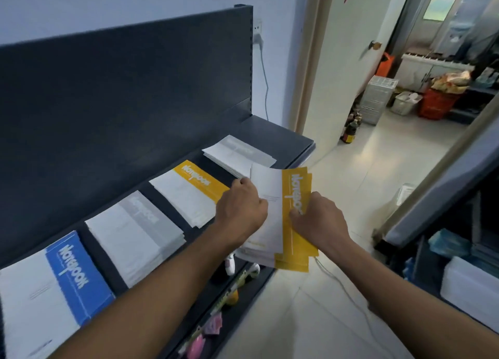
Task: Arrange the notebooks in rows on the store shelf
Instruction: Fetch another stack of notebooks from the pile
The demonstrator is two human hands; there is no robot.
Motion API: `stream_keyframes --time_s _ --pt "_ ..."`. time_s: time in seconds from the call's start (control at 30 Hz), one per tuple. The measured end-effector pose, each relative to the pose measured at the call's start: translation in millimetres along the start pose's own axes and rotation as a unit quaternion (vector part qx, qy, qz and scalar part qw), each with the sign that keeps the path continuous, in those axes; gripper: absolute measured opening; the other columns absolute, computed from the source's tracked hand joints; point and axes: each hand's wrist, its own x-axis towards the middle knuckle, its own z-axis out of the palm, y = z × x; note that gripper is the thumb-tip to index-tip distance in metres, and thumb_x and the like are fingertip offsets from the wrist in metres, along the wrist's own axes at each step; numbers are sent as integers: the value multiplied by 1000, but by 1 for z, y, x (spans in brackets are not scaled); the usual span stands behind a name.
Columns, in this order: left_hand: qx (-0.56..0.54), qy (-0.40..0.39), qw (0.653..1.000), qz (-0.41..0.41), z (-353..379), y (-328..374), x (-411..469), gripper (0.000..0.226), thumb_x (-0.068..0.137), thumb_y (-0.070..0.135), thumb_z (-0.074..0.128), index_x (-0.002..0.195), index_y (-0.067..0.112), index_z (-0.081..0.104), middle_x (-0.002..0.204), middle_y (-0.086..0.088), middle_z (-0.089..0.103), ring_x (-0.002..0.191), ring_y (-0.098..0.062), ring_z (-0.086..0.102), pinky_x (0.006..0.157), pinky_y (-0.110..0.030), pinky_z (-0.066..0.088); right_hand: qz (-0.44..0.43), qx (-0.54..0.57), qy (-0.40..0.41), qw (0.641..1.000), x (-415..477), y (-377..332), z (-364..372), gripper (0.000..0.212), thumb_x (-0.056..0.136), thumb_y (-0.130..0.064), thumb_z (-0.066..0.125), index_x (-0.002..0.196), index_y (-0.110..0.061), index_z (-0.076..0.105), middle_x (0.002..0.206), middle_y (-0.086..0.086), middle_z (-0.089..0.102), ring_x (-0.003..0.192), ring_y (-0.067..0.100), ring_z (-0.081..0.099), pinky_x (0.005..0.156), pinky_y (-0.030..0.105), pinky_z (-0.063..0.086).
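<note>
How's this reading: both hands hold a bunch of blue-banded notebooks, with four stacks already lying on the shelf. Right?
Not quite: the head view shows the held notebooks are yellow-banded, not blue. The left hand and right hand do both hold them, and four stacks lie on the shelf.

Blue stack (pixel 67 277), grey stack (pixel 135 237), yellow stack (pixel 189 194), pale stack (pixel 239 153) lay flat, rowed on shelf (pixel 283 138); fanned yellow bundle (pixel 295 194) was held at its front edge
</note>
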Motion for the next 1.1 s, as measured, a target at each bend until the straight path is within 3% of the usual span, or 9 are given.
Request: stream_keyframes --time_s 0.27,0.4,0.5,0.73,0.93,1.1 --pt "17 15 999 -32 18 50 70 36 93 33 48 117 6 50 114 -12 55 96 -34 58 70 -36 41 -29 48 -36 998 92 31 -20 28 90 -42 56 105 -18 49 104 4 62 90 29 63 81 46 56" --pt "15 10 998 -52 30 64 116 33 95 32 47 117 7 49 113 -10 54 85 -26 51 67 -35 39 -38 53 -44 997 143 38 -20 23 90 -38 57 102 -24 45 105 3 63 90 27 63 81 44 56" --pt "10 22 998 -61 41 74 163 31 95 31 47 115 8 49 111 -10 55 80 -23 46 65 -34 38 -44 51 -46 997 190 42 -23 28 91 -37 57 112 -20 51 108 2 63 93 26 63 84 45 56" --pt "-31 43 996 -78 71 88 257 30 94 31 50 112 7 48 107 -9 59 80 -25 54 60 -33 40 -66 11 -52 996 300 44 -27 34 89 -36 56 118 -16 56 112 4 65 96 29 64 86 45 55" --pt "-84 29 980 -179 82 78 294 30 92 32 55 107 7 50 99 -9 61 84 -28 60 53 -31 38 -123 -37 -96 987 365 28 -15 37 90 -34 57 122 -16 56 116 5 66 101 30 64 85 42 54" --pt "-131 49 959 -247 90 66 318 30 92 31 56 105 6 47 98 -12 61 85 -30 62 59 -33 46 -199 -73 -134 968 422 4 5 34 85 -31 57 116 -18 57 109 6 66 98 33 62 74 36 45"
